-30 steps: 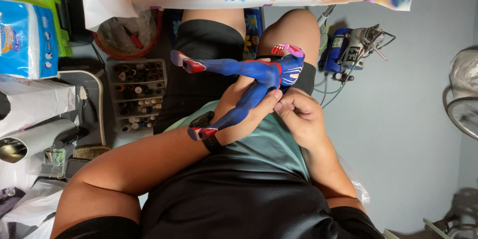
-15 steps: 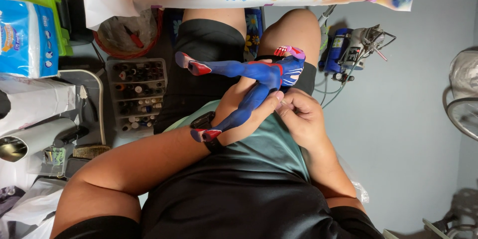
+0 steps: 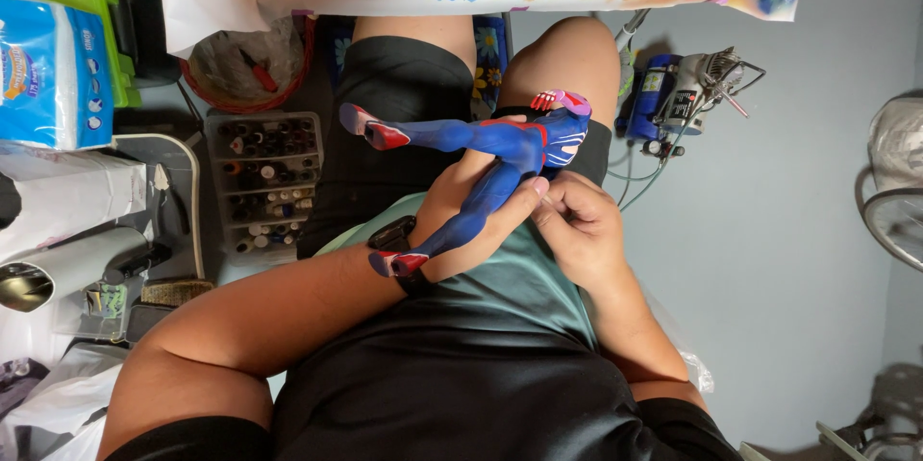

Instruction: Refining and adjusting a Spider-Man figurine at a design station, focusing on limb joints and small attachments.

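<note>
The figure point(image 3: 481, 158), a blue and red action figure, is held above the lap, over the black shorts point(image 3: 404, 86). The left hand point(image 3: 476, 201) is closed around the figure's lower body from beneath, with one leg lying along the palm and its red foot at the wrist, beside the black watch point(image 3: 394, 235). The other leg points left, free in the air. The right hand point(image 3: 577, 225) sits just beside the left, fingertips pinched together at the figure's waist; whether they grip a part cannot be told. A compartment box point(image 3: 264, 182) of small bottles lies on the floor to the left. A blue compressor point(image 3: 673, 96) stands to the right of the knee
</note>
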